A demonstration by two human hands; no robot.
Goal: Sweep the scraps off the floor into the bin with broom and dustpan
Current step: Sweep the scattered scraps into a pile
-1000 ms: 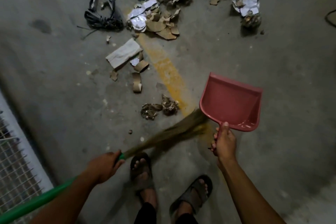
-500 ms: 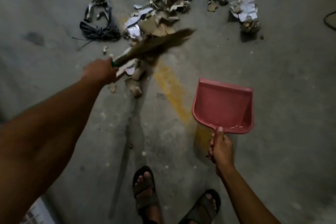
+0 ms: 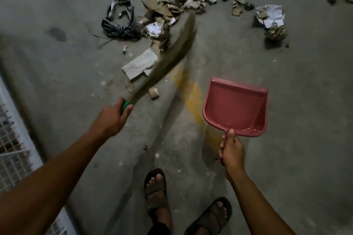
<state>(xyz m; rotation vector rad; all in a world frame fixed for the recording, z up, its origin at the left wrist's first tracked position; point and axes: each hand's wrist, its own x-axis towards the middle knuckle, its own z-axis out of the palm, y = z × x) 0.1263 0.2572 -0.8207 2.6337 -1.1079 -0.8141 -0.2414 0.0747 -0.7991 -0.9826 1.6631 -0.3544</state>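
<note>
Now, in the head view, the left hand (image 3: 112, 118) grips the green handle of the broom (image 3: 168, 57), fingers curled round it just below the bristles. Half a second ago the bristles lay nearly flat across the near edge of the heap with the arm stretched far out; now the hand has drawn back toward the body and the blurred bristle head slants up along the right side of the scraps (image 3: 172, 9), its tip reaching the torn cardboard pile. A folded white paper (image 3: 140, 64) and a small cardboard curl (image 3: 153, 93) lie just beside the bristles.

The right hand (image 3: 232, 149) holds the handle of the pink dustpan (image 3: 236, 107), fingers wrapped round it with the thumb laid on top; the pan has stayed low beside the yellow floor stripe (image 3: 189, 89) and looks empty. A crumpled foil wad (image 3: 270, 15) and a coil of black strapping (image 3: 119, 23) sit well apart from the pan. No bin shows.

By my reading, the stroke is gathering scraps toward the pan, with nothing collected yet.
</note>
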